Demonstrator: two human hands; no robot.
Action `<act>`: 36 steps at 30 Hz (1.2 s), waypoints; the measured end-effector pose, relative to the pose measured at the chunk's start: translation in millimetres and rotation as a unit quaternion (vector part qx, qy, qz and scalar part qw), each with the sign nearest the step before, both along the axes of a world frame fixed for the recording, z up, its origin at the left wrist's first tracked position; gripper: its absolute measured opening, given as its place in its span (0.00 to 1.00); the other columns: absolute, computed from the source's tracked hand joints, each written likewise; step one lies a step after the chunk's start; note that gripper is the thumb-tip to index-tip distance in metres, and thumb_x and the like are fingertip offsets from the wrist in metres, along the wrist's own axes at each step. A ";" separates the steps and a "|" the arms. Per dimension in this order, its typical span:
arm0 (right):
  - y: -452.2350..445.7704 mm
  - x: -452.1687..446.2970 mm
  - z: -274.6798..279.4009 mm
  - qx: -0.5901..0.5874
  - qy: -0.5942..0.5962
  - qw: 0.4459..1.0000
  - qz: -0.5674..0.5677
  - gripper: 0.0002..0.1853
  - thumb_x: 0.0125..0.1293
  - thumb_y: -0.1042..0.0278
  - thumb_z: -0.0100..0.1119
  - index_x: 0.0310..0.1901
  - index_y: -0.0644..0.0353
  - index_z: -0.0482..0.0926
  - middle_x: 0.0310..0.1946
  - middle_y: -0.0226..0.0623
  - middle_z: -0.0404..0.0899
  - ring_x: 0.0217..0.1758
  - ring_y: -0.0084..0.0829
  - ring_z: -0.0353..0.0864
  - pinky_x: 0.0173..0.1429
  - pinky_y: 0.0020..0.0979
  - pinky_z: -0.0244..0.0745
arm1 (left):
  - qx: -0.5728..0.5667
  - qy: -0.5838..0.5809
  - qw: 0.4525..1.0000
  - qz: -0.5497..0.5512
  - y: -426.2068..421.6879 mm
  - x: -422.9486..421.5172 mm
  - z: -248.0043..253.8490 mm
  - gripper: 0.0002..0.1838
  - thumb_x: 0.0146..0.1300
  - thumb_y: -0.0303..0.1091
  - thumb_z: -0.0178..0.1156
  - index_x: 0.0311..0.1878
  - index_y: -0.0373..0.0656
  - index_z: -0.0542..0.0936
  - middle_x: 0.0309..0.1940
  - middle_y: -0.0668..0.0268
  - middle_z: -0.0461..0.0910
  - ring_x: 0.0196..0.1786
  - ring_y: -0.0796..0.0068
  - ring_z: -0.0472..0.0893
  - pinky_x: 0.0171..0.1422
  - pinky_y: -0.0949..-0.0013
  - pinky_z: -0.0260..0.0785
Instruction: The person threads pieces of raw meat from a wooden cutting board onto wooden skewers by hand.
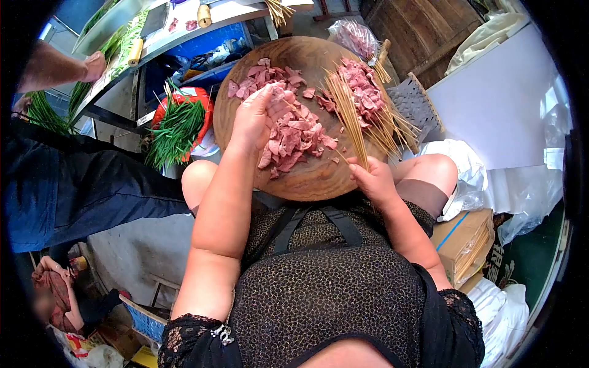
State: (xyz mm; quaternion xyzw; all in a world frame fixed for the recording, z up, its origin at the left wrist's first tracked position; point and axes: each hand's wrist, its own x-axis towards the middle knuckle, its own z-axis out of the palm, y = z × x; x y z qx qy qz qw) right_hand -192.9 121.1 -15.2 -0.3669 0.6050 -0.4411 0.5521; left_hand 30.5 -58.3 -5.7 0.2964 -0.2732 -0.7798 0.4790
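On the round board, threaded meat at far right looks done while the loose meat at left awaits sticks, the right hand closing its fingers around a bundle, the left hand raised over loose pieces, its fingers' opening and hold unclear.

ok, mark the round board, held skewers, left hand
Round board (307,184), head view: bare wood toward near edge.
Held skewers (349,116), head view: mid-length of bundle.
Left hand (252,118), head view: between wrist and fingers.

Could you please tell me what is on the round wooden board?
Meat pieces and thin sticks; the board beneath them, and any meat behind the left hand, is hidden.
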 end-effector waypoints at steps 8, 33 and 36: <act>-0.8 -7.4 13.6 0.002 0.030 0.999 0.011 0.09 0.61 0.70 0.57 0.41 0.63 0.77 0.26 0.23 0.73 0.28 0.15 0.70 0.34 0.17 0.66 | 0.001 -0.030 0.998 -0.057 -0.1 3.6 0.6 0.13 0.66 0.37 0.48 0.44 0.36 0.74 0.36 0.56 0.80 0.39 0.67 0.81 0.44 0.69 0.75; -13.3 -4.6 10.2 0.018 -0.119 0.990 -0.073 0.11 0.61 0.69 0.57 0.45 0.61 0.75 0.22 0.26 0.73 0.15 0.12 0.61 0.18 0.14 0.53 | -0.174 -0.291 0.941 -0.013 -10.1 0.6 -8.3 0.12 0.63 0.35 0.55 0.46 0.40 0.79 0.42 0.70 0.79 0.40 0.82 0.77 0.45 0.74 0.69; -11.0 -12.3 6.6 0.007 -0.118 0.989 -0.091 0.11 0.61 0.69 0.56 0.44 0.61 0.75 0.22 0.26 0.73 0.15 0.12 0.61 0.17 0.14 0.54 | -0.243 -0.345 0.906 0.020 -14.1 8.2 -19.7 0.09 0.57 0.30 0.60 0.40 0.40 0.81 0.40 0.68 0.80 0.39 0.80 0.77 0.45 0.75 0.69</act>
